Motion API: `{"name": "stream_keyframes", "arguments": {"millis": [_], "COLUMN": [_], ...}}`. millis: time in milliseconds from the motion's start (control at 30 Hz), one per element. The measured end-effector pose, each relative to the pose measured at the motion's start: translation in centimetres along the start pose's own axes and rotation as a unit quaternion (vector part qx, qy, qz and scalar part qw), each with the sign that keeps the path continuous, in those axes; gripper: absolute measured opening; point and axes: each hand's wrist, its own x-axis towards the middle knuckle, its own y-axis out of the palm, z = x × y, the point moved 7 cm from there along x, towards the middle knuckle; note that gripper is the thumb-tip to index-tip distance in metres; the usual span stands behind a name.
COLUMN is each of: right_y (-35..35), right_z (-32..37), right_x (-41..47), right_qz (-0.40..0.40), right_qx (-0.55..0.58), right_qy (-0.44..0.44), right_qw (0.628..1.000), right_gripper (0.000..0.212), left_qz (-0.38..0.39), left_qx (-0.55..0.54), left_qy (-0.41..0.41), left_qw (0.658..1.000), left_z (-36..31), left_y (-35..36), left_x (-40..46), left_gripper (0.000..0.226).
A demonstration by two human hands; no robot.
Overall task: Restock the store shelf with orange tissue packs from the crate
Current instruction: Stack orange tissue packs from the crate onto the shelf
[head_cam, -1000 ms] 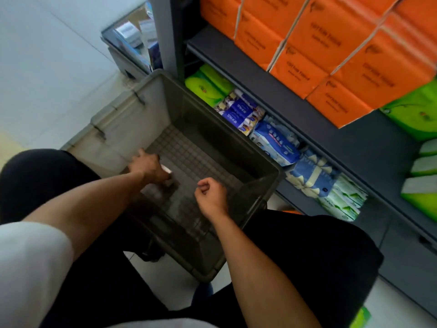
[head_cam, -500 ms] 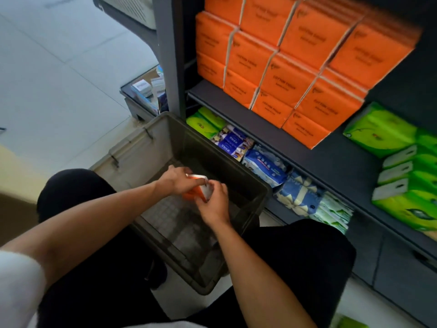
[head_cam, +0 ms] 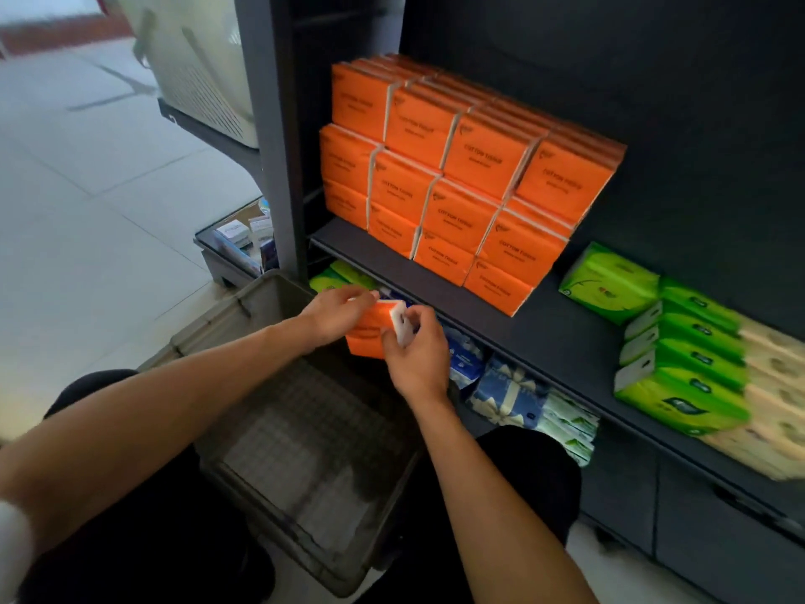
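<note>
Both hands are on one orange tissue pack (head_cam: 368, 331), held up over the far rim of the grey crate (head_cam: 244, 318), just below the front edge of the shelf (head_cam: 435, 283). The left hand (head_cam: 335, 316) curls over its top at about 10 o'clock, and the right hand (head_cam: 418, 355) pinches the white end at 3 o'clock, fingers clearly wrapped on it.

The crate floor looks bare from here, so I'd guess this is the last one.

The stack of orange packs (head_cam: 461, 176) sits up at 1 o'clock from the hands. Its top row looks full, so if it were me I'd aim for the open shelf board at the stack's 4 o'clock side, before the green tissue packs (head_cam: 610, 281). Keep the printed face forward like the others, slide it in flat, don't squeeze hard since these squish, and nudge it flush against its neighbour.
</note>
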Motion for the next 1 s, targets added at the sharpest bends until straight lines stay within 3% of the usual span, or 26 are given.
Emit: {"name": "stream_keyframes", "arguments": {"millis": [200, 333, 567, 833, 1000], "right_y": [-6.9, -11.6, -19.3, -22.5, -22.1], "right_z": [2.8, 4.2, 4.8, 2.5, -0.1], "right_x": [4.9, 7.7, 13.2, 16.0, 17.1], "right_qz": [-0.077, -0.133, -0.197, -0.241, -0.228], "right_qx": [-0.014, -0.027, -0.069, -0.042, -0.035], "right_qy": [-0.063, -0.119, -0.18, -0.186, -0.166], "right_qw": [0.995, 0.984, 0.961, 0.952, 0.959], "right_gripper": [0.038, 0.052, 0.041, 0.039, 0.04], "left_qz": [-0.03, -0.071, -0.089, -0.074, -0.062], "left_qx": [-0.125, -0.137, -0.18, -0.176, -0.15], "left_qy": [0.074, 0.154, 0.244, 0.313, 0.315], "left_qw": [0.989, 0.976, 0.949, 0.93, 0.935], "left_z": [-7.5, -13.9, -22.2, -25.8, -26.0], "left_y": [-1.5, -2.2, -0.4, 2.4, 4.1], "left_x": [1.1, 1.7, 3.6, 4.6, 5.4], "left_gripper": [0.032, 0.033, 0.034, 0.043, 0.044]}}
